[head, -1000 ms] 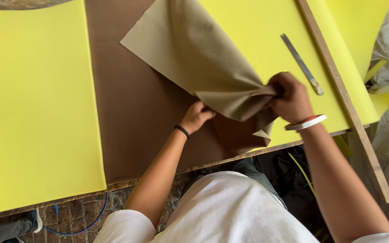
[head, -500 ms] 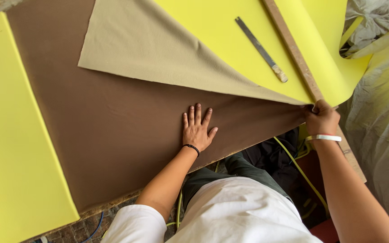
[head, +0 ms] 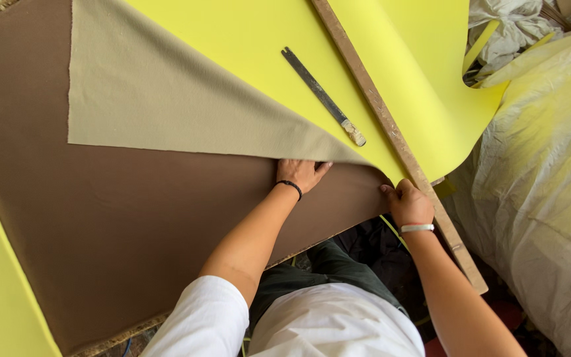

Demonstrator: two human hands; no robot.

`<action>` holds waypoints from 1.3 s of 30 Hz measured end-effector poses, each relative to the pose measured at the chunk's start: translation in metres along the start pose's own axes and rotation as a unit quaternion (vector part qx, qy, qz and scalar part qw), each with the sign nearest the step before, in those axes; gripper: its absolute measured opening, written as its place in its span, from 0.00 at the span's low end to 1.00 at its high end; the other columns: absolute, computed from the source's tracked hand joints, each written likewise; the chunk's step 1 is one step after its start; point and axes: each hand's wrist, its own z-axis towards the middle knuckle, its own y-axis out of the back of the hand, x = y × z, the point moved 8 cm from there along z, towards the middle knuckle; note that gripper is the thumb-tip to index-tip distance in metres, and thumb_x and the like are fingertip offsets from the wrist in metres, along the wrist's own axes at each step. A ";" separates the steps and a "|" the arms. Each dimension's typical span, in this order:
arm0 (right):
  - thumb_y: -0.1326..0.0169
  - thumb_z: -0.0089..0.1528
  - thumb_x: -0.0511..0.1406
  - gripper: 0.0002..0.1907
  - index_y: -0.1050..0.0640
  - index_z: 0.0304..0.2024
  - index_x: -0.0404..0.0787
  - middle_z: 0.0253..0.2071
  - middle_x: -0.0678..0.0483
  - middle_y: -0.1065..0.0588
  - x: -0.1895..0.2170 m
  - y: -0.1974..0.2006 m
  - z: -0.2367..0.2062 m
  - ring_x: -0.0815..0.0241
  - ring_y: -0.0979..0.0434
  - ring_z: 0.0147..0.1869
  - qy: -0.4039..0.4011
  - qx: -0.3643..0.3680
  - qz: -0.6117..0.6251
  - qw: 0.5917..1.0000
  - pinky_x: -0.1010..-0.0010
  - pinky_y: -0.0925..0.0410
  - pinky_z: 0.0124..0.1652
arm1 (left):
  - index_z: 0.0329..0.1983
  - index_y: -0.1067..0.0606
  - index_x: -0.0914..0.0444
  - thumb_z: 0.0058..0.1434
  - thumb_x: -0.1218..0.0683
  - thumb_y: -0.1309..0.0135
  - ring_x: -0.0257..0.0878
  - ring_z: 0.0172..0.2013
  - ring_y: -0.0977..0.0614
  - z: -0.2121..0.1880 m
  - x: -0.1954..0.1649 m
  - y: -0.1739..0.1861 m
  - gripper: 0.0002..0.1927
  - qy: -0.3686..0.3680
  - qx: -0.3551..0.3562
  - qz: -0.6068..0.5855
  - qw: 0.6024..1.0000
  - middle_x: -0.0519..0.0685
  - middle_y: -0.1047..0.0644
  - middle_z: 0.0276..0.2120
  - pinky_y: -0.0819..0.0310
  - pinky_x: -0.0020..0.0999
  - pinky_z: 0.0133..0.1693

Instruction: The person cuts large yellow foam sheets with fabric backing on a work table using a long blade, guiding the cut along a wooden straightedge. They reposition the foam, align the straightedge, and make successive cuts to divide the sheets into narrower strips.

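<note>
Now | brown sheet folded diagonally | both hands pressing crease

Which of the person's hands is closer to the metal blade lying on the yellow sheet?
Left. The left hand presses the brown fabric just below the metal blade, near its taped tip. The right hand grips the fabric's edge farther off, by the wooden strip.

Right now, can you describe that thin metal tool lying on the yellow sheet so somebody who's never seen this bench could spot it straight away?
Start from the big yellow sheet across the top of the bench, then find the long wooden strip running diagonally over it. Just left of that strip, parallel to it, lies the metal blade. It is the only grey, narrow, flat thing there, with a pale wrapped end pointing toward the right hand.
</note>
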 end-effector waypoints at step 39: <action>0.47 0.63 0.32 0.14 0.21 0.51 0.35 0.24 0.53 0.28 0.229 -0.084 0.036 0.62 0.31 0.20 -0.143 0.174 0.547 0.807 0.70 0.35 0.20 | 0.78 0.49 0.50 0.67 0.28 0.61 0.53 0.69 0.32 0.197 0.181 0.139 0.42 0.074 0.078 -0.168 0.980 0.54 0.33 0.70 0.38 0.51 0.67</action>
